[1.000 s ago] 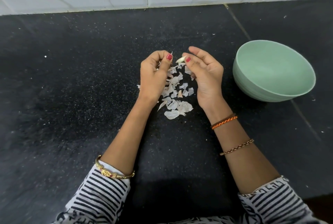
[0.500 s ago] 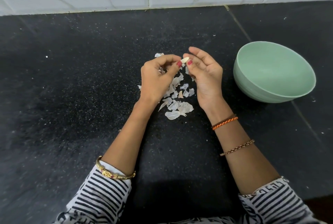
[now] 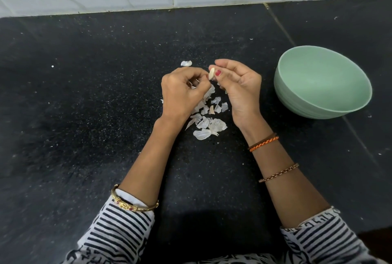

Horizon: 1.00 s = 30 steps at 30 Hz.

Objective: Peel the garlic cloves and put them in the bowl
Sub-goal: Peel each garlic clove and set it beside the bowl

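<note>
The right hand (image 3: 239, 87) is pinching the garlic clove (image 3: 211, 73) while the curled left hand (image 3: 182, 91) is picking at its skin, so it is better to be pulling gently from the tip and holding the clove firmly.

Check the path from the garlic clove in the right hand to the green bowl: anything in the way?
Nothing visible. The right hand pinches the garlic clove, with the left hand at its other side. Between it and the green bowl on the right lies only bare black counter. The peels lie below the hands.

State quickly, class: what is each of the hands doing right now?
Left hand: fingers curled, picking at the garlic clove.
Right hand: pinching the garlic clove.
</note>
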Each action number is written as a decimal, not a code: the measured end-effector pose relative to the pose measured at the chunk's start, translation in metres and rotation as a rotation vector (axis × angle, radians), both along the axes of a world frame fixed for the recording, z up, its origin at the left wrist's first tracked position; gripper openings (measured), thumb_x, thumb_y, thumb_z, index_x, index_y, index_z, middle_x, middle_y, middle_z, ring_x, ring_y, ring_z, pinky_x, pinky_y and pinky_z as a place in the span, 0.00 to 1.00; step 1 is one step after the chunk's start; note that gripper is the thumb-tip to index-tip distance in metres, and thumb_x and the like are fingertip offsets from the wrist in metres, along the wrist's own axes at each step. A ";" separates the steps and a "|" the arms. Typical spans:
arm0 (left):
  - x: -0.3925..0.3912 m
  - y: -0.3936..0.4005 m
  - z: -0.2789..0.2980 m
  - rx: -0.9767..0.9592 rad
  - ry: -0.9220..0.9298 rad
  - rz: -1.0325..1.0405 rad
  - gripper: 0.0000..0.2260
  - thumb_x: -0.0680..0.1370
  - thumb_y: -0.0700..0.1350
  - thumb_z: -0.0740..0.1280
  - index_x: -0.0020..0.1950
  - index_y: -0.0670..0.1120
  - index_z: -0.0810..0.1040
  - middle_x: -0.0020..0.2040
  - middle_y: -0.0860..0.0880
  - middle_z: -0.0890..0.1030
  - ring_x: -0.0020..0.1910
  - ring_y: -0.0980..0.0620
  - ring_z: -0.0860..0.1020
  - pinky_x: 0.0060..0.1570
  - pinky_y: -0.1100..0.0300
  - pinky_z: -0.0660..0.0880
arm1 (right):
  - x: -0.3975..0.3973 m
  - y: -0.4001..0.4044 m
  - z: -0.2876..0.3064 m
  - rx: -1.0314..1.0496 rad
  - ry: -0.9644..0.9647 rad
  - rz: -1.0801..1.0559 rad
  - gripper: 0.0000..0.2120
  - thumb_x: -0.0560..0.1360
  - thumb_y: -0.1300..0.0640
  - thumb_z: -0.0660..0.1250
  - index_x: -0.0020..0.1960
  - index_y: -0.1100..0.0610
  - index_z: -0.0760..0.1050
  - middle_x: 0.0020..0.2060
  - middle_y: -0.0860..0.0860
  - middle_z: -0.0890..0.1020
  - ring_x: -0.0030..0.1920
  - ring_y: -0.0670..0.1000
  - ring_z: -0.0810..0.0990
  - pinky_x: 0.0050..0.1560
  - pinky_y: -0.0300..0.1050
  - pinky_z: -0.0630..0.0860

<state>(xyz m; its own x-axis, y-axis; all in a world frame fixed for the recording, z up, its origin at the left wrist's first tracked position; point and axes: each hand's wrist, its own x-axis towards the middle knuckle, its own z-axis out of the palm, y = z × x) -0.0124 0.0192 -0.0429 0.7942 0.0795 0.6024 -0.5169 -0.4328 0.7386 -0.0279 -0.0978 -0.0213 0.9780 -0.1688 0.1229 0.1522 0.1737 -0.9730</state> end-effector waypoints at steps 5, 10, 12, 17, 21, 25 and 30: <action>-0.005 -0.004 0.006 -0.157 0.114 -0.099 0.06 0.70 0.46 0.66 0.39 0.45 0.80 0.33 0.58 0.78 0.31 0.60 0.73 0.31 0.70 0.68 | 0.002 -0.002 0.000 0.104 0.069 0.048 0.09 0.74 0.68 0.65 0.46 0.55 0.78 0.37 0.47 0.84 0.40 0.42 0.81 0.39 0.33 0.73; -0.005 -0.002 0.006 -0.122 0.092 -0.160 0.04 0.71 0.50 0.69 0.42 0.51 0.77 0.36 0.59 0.77 0.33 0.60 0.73 0.32 0.70 0.68 | 0.002 -0.004 0.001 0.123 0.080 0.053 0.09 0.74 0.68 0.66 0.47 0.56 0.78 0.38 0.47 0.84 0.40 0.42 0.81 0.40 0.33 0.74; -0.003 -0.001 0.005 -0.122 0.085 -0.163 0.04 0.71 0.47 0.71 0.42 0.51 0.77 0.35 0.60 0.77 0.33 0.61 0.73 0.32 0.70 0.68 | 0.002 -0.005 0.002 0.104 0.070 0.056 0.09 0.73 0.69 0.66 0.46 0.56 0.78 0.37 0.47 0.84 0.40 0.41 0.81 0.41 0.33 0.74; -0.001 0.001 0.004 -0.134 0.102 -0.164 0.08 0.70 0.42 0.72 0.40 0.55 0.77 0.35 0.66 0.78 0.32 0.63 0.73 0.32 0.71 0.69 | 0.003 -0.005 -0.002 0.059 0.045 0.102 0.09 0.74 0.69 0.65 0.46 0.56 0.78 0.36 0.47 0.84 0.41 0.43 0.81 0.43 0.35 0.75; -0.001 0.004 0.003 -0.152 0.111 -0.175 0.10 0.69 0.40 0.73 0.39 0.54 0.77 0.34 0.66 0.78 0.31 0.63 0.73 0.33 0.72 0.68 | 0.004 -0.007 -0.002 0.026 0.039 0.149 0.09 0.74 0.68 0.64 0.46 0.56 0.78 0.37 0.47 0.84 0.40 0.42 0.80 0.40 0.34 0.73; 0.000 0.005 0.004 -0.178 0.147 -0.196 0.11 0.69 0.39 0.74 0.37 0.54 0.77 0.32 0.65 0.78 0.30 0.64 0.72 0.32 0.73 0.66 | 0.004 -0.008 -0.002 0.047 0.039 0.144 0.09 0.73 0.70 0.65 0.45 0.57 0.78 0.36 0.47 0.83 0.39 0.42 0.81 0.41 0.33 0.74; -0.001 0.005 0.005 -0.177 0.122 -0.195 0.10 0.68 0.40 0.74 0.38 0.54 0.77 0.33 0.65 0.78 0.30 0.64 0.72 0.33 0.73 0.66 | 0.004 -0.008 -0.002 0.061 0.061 0.141 0.08 0.73 0.69 0.65 0.44 0.57 0.77 0.33 0.45 0.83 0.35 0.40 0.79 0.38 0.32 0.73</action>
